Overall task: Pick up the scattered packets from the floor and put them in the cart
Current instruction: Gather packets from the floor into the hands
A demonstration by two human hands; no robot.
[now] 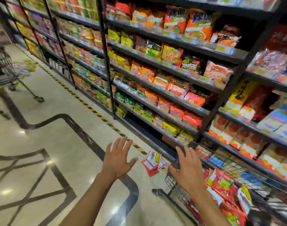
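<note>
Red and white packets (153, 162) lie in a small pile on the floor, close to the bottom shelf. A black wire cart (229, 165) stands at the lower right and holds several red packets (224, 186). My right hand (188, 168) rests on the cart's front rim with its fingers spread. My left hand (119, 158) hovers over the floor, fingers straight and spread, holding nothing, just left of the floor packets.
Dark shelves (172, 66) full of snack and noodle packets run along the right side. A second wire cart (4, 70) stands far left up the aisle. Yellow-black tape (84, 103) marks the floor along the shelves.
</note>
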